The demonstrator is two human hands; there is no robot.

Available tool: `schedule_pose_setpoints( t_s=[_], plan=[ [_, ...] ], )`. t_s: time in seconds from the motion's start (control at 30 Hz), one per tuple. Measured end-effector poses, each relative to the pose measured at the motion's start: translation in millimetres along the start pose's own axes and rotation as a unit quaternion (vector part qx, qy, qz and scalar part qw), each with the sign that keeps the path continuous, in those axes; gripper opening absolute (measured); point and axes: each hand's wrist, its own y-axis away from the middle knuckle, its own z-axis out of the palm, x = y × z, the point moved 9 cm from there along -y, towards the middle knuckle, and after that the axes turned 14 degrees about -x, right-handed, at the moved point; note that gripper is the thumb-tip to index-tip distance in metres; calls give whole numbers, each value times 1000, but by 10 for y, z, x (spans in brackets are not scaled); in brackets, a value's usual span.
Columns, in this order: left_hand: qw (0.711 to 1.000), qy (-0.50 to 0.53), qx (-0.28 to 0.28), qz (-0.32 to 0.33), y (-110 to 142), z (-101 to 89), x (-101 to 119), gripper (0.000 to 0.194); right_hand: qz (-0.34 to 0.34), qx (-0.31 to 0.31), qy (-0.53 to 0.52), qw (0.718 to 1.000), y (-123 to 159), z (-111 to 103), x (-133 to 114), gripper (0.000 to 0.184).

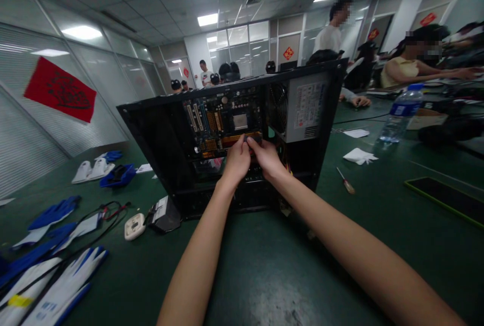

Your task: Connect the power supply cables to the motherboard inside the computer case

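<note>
An open black computer case stands on the table in front of me, its inside facing me. Within it are the motherboard and a grey power supply. My left hand and my right hand meet at the lower edge of the board, by its yellow-orange slots. Both have their fingers closed on a small dark piece, largely covered by the fingertips, so its kind cannot be made out. Whether it touches a slot is hidden.
Left on the green table lie blue-and-white gloves, a white rounded case and a dark block with a label. On the right are a screwdriver, tissue, a water bottle and a phone-like slab. People work beyond.
</note>
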Motion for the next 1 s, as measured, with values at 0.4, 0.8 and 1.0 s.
schedule_pose_setpoints(
  t_s=[0.4, 0.8, 1.0],
  plan=[
    [988, -18, -142, -62, -16, 114, -285, 27, -6, -99, 237, 966, -234, -147, 31, 12],
    [984, 105, -134, -56, 17, 123, -218, 19, -43, -108, 265, 957, -194, -83, -75, 17],
    [984, 101, -138, -54, 22, 124, -139, 24, -55, -104, 272, 955, -220, -84, -110, 17]
  ],
)
